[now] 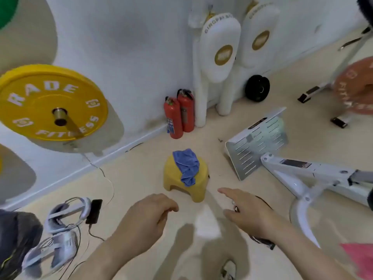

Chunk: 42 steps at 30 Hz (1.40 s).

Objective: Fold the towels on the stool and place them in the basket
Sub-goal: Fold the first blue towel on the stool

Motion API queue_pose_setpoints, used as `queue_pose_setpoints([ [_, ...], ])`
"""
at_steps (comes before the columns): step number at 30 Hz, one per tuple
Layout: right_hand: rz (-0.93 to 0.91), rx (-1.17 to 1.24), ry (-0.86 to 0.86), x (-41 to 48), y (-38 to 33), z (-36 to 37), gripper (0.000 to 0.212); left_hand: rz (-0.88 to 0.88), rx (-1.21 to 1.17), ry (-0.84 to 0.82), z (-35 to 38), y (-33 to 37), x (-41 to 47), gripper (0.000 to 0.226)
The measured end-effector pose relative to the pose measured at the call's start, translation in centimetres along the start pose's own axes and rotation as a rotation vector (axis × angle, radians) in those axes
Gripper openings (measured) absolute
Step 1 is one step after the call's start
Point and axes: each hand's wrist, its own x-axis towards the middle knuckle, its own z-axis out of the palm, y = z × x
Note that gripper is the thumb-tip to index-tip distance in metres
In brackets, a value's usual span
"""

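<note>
Fingers of the left hand point(148, 216) are loosely curled on nothing and those of the right hand point(249, 212) are stretched forward, also empty. Both are held short of the crumpled blue terry-cloth towel point(187, 164) draped over the low, smooth yellow moulded-plastic stool point(171, 174). The cloth is judged soft, light and limp, best pinched at two corners; no basket can be made out.

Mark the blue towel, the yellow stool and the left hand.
blue towel point(186, 165): head view, crumpled middle.
yellow stool point(169, 172): head view, bare seat left of the towel.
left hand point(145, 216): head view, back of the hand.
</note>
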Motion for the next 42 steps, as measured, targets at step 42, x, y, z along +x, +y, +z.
queue_pose_setpoints([
  [42, 0.557, 1.225, 0.341, 47.9, 20.0, 16.2, 0.016, -0.508, -1.497, -0.142, 26.3, -29.1, 44.7, 0.022],
])
